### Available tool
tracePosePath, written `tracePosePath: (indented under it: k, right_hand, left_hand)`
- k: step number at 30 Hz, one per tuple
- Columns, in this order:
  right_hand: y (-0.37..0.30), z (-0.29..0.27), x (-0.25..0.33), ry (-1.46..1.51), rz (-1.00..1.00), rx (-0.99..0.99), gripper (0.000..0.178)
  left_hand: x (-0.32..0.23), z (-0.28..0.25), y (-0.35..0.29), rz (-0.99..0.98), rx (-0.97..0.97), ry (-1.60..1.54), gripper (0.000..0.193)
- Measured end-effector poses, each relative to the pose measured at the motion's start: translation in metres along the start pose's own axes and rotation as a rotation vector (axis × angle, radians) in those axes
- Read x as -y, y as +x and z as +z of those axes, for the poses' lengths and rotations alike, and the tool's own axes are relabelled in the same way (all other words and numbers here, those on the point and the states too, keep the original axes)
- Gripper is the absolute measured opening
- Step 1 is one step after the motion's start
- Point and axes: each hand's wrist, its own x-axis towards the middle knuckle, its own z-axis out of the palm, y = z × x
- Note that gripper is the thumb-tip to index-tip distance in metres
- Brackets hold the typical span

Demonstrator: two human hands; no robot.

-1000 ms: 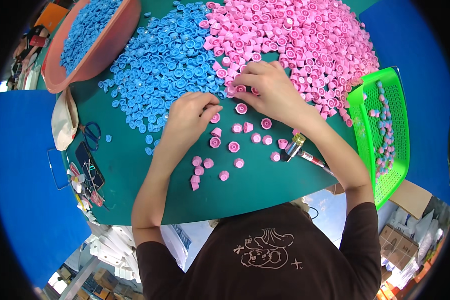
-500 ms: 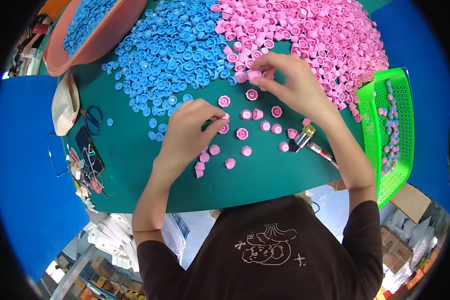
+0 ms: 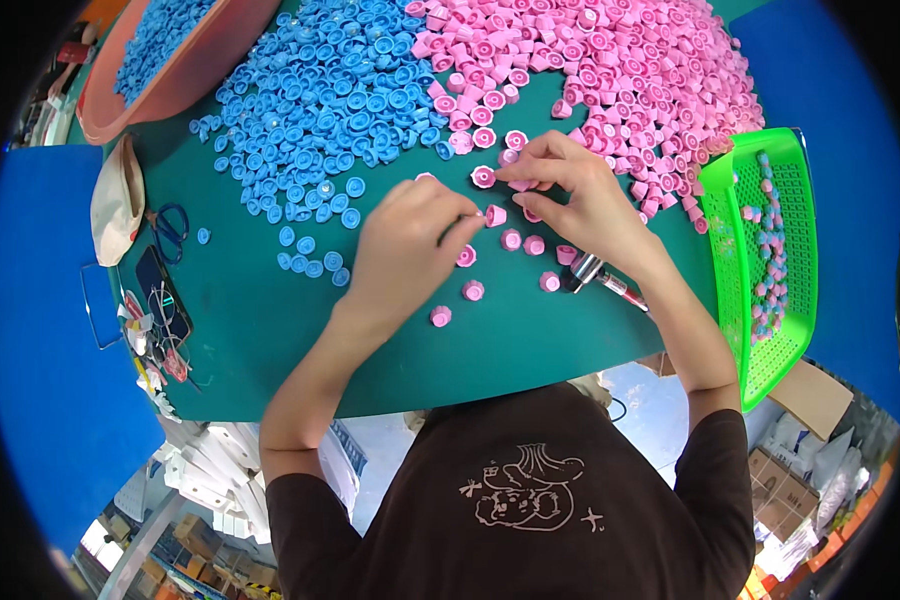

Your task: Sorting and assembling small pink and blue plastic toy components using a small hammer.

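Observation:
My left hand (image 3: pixel 420 235) is over the middle of the green table, thumb and forefinger pinched together. What it grips, if anything, is hidden behind the fingers; a fluted pink plastic cup (image 3: pixel 496 215) lies right beside the fingertips. To its right, my right hand (image 3: pixel 582 195) has its thumb and fingers closed around another small pink cup (image 3: pixel 523 185). Loose pink cups lie about both hands, some base up, such as one pink cup (image 3: pixel 473 290) nearer to me. A small metal-headed hammer (image 3: pixel 587 268) lies partly under my right wrist.
Heaps of blue caps (image 3: pixel 340 90) and pink cups (image 3: pixel 610 60) cover the far side. A pink basin (image 3: pixel 195 75) stands far left. Scissors (image 3: pixel 173 225), a phone (image 3: pixel 155 285) and glasses lie at left. A green basket (image 3: pixel 722 240) with pink-and-blue pieces stands at right.
My left hand has moved right, closer to my right hand. The right one has drawn back from the pink heap with a pink cup in its fingers. The view has shifted slightly.

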Motion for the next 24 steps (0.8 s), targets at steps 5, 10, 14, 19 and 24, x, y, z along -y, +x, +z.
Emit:
tracePosePath:
  k: [5, 10, 14, 19, 24]
  right_hand:
    - [0.001, 0.003, 0.001, -0.052, 0.009, 0.018, 0.024]
    - [0.002, 0.007, -0.01, -0.273, -0.171, -0.073, 0.014]
    - [-0.005, 0.001, -0.008, -0.399, -0.302, -0.1, 0.012]
    - [-0.017, -0.009, -0.008, -0.378, -0.187, -0.022, 0.018]
    - [-0.024, -0.025, 0.021, -0.382, -0.033, 0.008, 0.011]
  left_hand:
    - [-0.007, 0.02, -0.002, 0.018, 0.052, 0.029, 0.009]
    - [-0.011, 0.023, 0.0, 0.107, 0.097, 0.066, 0.011]
    - [-0.006, 0.008, 0.003, 0.052, 0.025, 0.003, 0.012]
    - [-0.008, -0.001, 0.002, -0.06, 0.144, 0.077, 0.011]
    - [-0.003, 0.006, 0.002, -0.035, 0.136, 0.109, 0.015]
